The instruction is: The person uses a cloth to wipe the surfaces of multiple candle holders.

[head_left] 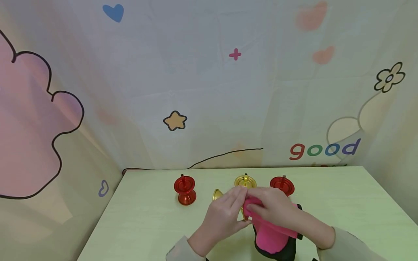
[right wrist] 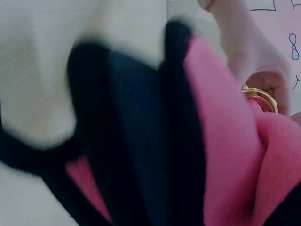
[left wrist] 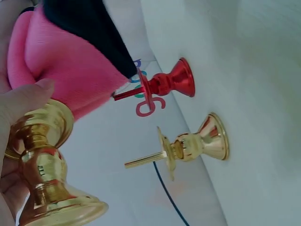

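My left hand [head_left: 224, 214] grips a gold candlestick [left wrist: 43, 172], tilted on its side with its flared base [head_left: 217, 195] to the left in the head view. In the left wrist view the thumb lies by the cup end. My right hand [head_left: 273, 207] holds a pink cloth piece with black edging [head_left: 271, 240], its fingers over the fabric. In the right wrist view, pink fabric [right wrist: 223, 122] meets the gold rim [right wrist: 263, 96] in my left hand. The cloth's exact kind cannot be told, and the hands partly hide the candlestick.
Beyond the hands stand a second gold candlestick [head_left: 245, 180] and a red candlestick [head_left: 281, 184] on the pale table [head_left: 140, 221]. Another red candlestick [head_left: 186, 190] stands left of them. A printed curtain [head_left: 209, 79] hangs behind the table.
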Demonstrator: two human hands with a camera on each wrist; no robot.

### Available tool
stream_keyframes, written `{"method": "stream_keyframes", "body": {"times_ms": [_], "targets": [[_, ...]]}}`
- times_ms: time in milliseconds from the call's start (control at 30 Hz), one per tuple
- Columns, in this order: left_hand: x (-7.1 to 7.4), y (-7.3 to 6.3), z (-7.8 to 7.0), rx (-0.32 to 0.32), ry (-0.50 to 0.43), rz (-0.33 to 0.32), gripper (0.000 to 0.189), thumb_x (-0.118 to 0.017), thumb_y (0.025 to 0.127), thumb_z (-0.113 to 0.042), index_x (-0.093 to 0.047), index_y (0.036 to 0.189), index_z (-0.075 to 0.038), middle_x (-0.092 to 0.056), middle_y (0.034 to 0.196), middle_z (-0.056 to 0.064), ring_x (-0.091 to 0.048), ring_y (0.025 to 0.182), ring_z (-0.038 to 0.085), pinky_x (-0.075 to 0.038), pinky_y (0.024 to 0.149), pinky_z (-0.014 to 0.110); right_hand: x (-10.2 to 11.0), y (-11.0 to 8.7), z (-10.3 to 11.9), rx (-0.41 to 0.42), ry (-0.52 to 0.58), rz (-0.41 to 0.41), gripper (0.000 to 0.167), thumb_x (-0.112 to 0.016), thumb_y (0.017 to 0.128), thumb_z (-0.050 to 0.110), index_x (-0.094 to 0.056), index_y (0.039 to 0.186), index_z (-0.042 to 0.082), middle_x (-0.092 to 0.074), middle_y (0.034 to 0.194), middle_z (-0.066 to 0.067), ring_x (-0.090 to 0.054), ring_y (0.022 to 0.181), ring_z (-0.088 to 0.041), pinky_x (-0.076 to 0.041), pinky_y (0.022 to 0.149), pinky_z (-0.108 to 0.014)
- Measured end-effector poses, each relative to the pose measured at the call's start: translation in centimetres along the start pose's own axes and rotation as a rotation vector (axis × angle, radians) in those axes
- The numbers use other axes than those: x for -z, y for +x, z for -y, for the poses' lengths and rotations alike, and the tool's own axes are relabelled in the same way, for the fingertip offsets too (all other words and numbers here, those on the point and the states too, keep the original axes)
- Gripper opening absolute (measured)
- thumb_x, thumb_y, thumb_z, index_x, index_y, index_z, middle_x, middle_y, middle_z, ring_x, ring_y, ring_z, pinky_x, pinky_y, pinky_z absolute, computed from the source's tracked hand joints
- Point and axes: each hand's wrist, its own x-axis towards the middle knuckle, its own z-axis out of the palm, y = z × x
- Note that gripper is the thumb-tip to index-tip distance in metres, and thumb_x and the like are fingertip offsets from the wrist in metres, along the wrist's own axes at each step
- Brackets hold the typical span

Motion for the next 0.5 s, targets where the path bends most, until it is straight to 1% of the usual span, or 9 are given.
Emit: {"method": "stream_keyframes", "body": {"times_ms": [67,100,167,200,267,333,433,500], "targets": [[-0.2,-0.3,-0.1,-0.02,-0.017,-0.022,0.085,-0.076,0.055,-0.053,-0.054,0.118,0.0,-0.06,0.114,0.008,-0.058,0.103,0.016,-0.048,0.083,0.022,0.2,0.0,0.1,-0.056,0.038,0.062,0.023,-0.066,0.077,0.017,-0.06,0.099,0.018,-0.061,0.08,0.013,-0.054,0.071,-0.001,-0.046,0.059,-0.02],[-0.3,-0.4,-0.1,-0.026,-0.029,-0.024,0.086,-0.076,0.056,-0.053,-0.052,0.119,0.001,-0.06,0.115,0.01,-0.058,0.105,0.016,-0.047,0.085,0.023,0.2,-0.1,0.1,-0.07,0.048,0.081,0.022,-0.066,0.078,0.017,-0.059,0.098,0.018,-0.06,0.08,0.014,-0.054,0.072,-0.001,-0.046,0.06,-0.02],[-0.3,-0.6,-0.2,-0.021,-0.07,0.004,0.089,-0.074,0.057,-0.055,-0.05,0.121,0.002,-0.058,0.119,0.01,-0.055,0.109,0.018,-0.045,0.09,0.025,0.2,-0.2,0.2,-0.068,0.047,0.106,0.019,-0.065,0.078,0.017,-0.058,0.096,0.018,-0.059,0.079,0.014,-0.053,0.071,-0.001,-0.045,0.058,-0.02],[-0.3,-0.6,-0.2,-0.016,-0.089,0.031,0.091,-0.073,0.058,-0.056,-0.049,0.123,0.003,-0.056,0.12,0.01,-0.053,0.111,0.019,-0.044,0.092,0.026,0.2,-0.3,0.2,-0.061,0.042,0.111,0.018,-0.065,0.078,0.017,-0.057,0.095,0.018,-0.059,0.078,0.014,-0.053,0.07,0.0,-0.045,0.058,-0.02],[0.0,-0.5,0.0,0.017,-0.147,0.131,0.094,-0.071,0.058,-0.059,-0.044,0.126,0.0,-0.054,0.124,0.008,-0.049,0.116,0.019,-0.04,0.096,0.028,0.1,-0.5,0.2,-0.04,0.024,0.112,0.017,-0.065,0.078,0.017,-0.057,0.093,0.018,-0.058,0.077,0.014,-0.051,0.067,0.001,-0.043,0.056,-0.019],[0.4,-0.1,0.2,0.071,-0.22,0.268,0.099,-0.07,0.057,-0.061,-0.039,0.131,-0.003,-0.051,0.128,0.004,-0.045,0.119,0.018,-0.038,0.098,0.03,-0.1,-0.7,0.2,-0.008,0.01,0.099,0.016,-0.065,0.078,0.017,-0.057,0.092,0.018,-0.058,0.077,0.013,-0.05,0.065,0.002,-0.043,0.056,-0.018],[1.0,0.7,0.8,0.149,-0.333,0.48,0.102,-0.069,0.058,-0.062,-0.031,0.136,-0.008,-0.047,0.132,0.001,-0.043,0.121,0.015,-0.038,0.098,0.029,-0.2,-0.8,0.2,0.052,-0.01,0.071,0.017,-0.066,0.077,0.017,-0.057,0.092,0.018,-0.058,0.078,0.012,-0.048,0.064,0.002,-0.043,0.056,-0.017],[1.2,1.0,1.1,0.186,-0.392,0.565,0.103,-0.07,0.058,-0.06,-0.029,0.137,-0.009,-0.046,0.133,0.001,-0.044,0.121,0.013,-0.04,0.096,0.028,-0.3,-0.8,0.2,0.075,-0.007,0.06,0.017,-0.066,0.077,0.018,-0.057,0.091,0.018,-0.058,0.078,0.012,-0.049,0.064,0.002,-0.044,0.056,-0.017]]}}
